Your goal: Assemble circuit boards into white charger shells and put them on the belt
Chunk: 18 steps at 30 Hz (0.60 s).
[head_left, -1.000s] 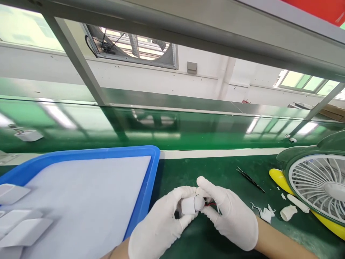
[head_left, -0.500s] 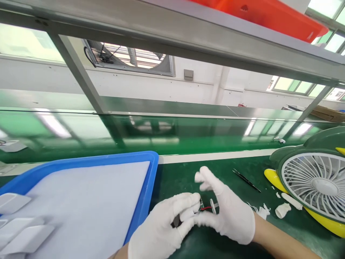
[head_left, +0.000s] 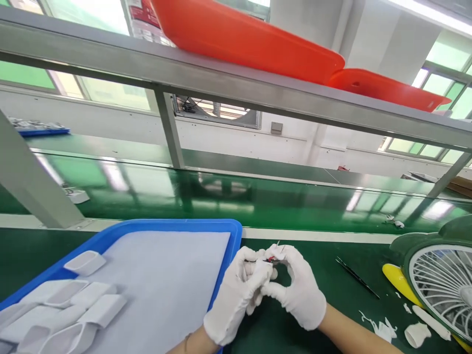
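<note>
My gloved left hand (head_left: pixel 236 292) is closed around a small circuit board, which its fingers now mostly cover. A short red wire (head_left: pixel 271 258) shows at the fingertips, where both hands meet. My gloved right hand (head_left: pixel 303 287) bends in from the other side, its index and middle fingers at the wire and its thumb touching the left hand. Thin pale tips stick up above the right fingers; what they belong to is hidden. To the left lies a blue tray (head_left: pixel 184 225) lined with a white sheet, bearing several white plastic shells (head_left: pixel 84 263).
Black tweezers (head_left: pixel 357 278) lie right of my hands. Beyond them are white scraps (head_left: pixel 385 328), a small white cup-like piece (head_left: pixel 417 335) and a green fan (head_left: pixel 442 268) with yellow parts. A metal shelf (head_left: pixel 236 81) overhead carries red trays (head_left: pixel 250 39).
The right hand has closed from a spread pose and come against the left fingers at the wire. The view has tilted up and turned left, showing more of the shells and red trays.
</note>
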### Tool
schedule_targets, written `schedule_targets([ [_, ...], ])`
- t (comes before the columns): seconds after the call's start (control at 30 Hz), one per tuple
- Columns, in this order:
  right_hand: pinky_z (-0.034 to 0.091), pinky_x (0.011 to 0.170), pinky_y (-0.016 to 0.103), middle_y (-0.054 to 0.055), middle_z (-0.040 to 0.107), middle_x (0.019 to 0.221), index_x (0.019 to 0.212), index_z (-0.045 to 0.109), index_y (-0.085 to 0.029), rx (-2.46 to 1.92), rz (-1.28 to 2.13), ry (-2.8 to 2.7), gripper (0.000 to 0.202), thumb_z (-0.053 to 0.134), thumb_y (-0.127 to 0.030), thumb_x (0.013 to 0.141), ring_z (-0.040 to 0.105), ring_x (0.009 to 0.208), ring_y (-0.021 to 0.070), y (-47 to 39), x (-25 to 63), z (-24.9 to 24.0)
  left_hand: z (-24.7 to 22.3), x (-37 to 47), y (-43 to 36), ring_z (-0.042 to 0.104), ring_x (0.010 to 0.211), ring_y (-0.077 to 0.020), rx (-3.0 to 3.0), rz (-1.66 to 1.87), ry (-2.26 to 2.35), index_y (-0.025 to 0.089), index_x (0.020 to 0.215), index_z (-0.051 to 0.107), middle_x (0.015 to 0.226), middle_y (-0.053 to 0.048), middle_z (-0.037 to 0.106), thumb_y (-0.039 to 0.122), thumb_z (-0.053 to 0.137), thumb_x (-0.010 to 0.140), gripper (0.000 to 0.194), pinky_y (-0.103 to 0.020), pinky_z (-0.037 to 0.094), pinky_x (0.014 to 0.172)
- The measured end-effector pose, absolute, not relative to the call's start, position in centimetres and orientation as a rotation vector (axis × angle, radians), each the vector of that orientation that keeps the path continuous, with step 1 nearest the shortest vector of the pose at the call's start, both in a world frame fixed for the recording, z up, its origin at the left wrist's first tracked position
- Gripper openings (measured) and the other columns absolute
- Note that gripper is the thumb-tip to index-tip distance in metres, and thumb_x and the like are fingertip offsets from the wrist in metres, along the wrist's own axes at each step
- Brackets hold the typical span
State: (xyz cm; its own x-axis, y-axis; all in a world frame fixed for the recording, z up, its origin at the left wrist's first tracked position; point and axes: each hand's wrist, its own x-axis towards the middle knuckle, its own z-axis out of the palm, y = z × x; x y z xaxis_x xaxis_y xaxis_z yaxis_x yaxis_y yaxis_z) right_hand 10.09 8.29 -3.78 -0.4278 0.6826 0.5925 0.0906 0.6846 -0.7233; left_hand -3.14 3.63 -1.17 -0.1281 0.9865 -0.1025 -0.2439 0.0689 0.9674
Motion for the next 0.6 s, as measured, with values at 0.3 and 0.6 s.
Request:
schedule_targets([
  [0.3, 0.048, 0.09, 0.037, 0.005, 0.064, 0.11, 0.124, 0.053, -0.028, -0.492, 0.633, -2.196, 0.038, 0.064, -0.027, 0.087, 0.06, 0.103, 0.0211, 9.3, 12.7, -2.0, -1.0, -3.1, 3.4, 0.038, 0.031, -0.0004, 1.059, 1.245, 1.112, 0.021, 0.069, 0.037, 0.049, 0.01, 0.055, 0.045, 0.062, 0.077, 0.036, -0.013, 0.028, 0.035],
  [0.6, 0.05, 0.085, 0.038, 0.01, 0.063, 0.101, 0.104, 0.057, -0.02, -0.433, 0.613, -2.313, 0.025, 0.054, -0.042, 0.092, 0.058, 0.097, 0.0239, 8.4, 12.5, -0.1, -1.6, -3.0, 2.9, 0.044, 0.031, -0.0005, 1.061, 1.213, 1.06, 0.02, 0.067, 0.036, 0.059, 0.009, 0.056, 0.044, 0.065, 0.075, 0.038, -0.013, 0.03, 0.035],
])
